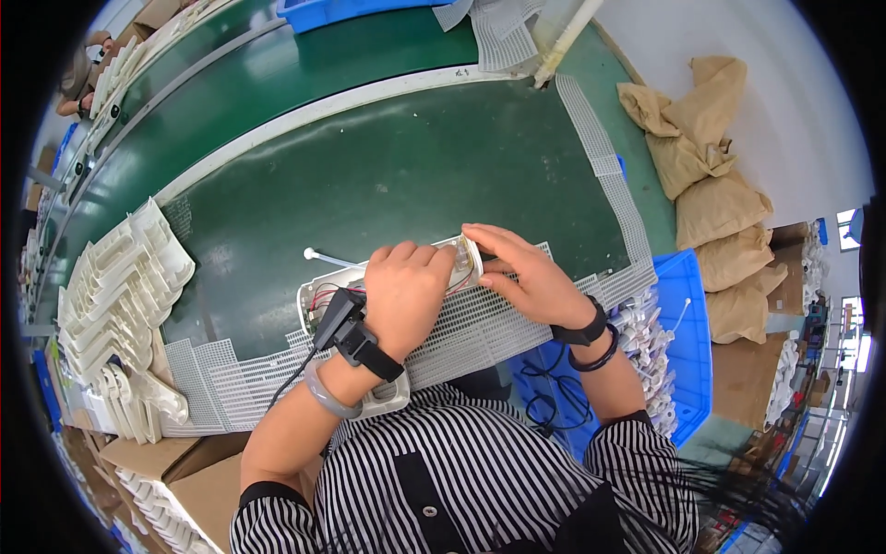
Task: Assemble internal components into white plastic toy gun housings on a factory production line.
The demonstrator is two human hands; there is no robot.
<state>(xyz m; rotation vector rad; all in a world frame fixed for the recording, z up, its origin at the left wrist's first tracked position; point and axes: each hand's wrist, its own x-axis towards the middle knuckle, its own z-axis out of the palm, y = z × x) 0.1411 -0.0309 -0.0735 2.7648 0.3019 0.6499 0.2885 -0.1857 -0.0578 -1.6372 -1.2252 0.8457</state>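
A long white plastic housing (305, 297) with red wires inside lies at the front edge of the green work surface. My left hand (406, 291) is curled over its middle, fingers bent down into it; whatever the fingertips pinch there is hidden. My right hand (526, 277) grips the housing's right end between thumb and fingers. Behind the housing, a thin white rod (334, 259) with a rounded tip sticks out to the left. A white rounded plastic part (388, 399) shows under my left forearm, close to my body.
Stacked white plastic shells (129, 295) stand on the left. Grey perforated matting (480, 328) lines the front and right edges. A blue bin (685, 346) of white parts sits at right, near brown sacks (724, 217). A cardboard box (198, 471) is below left; a person works far left.
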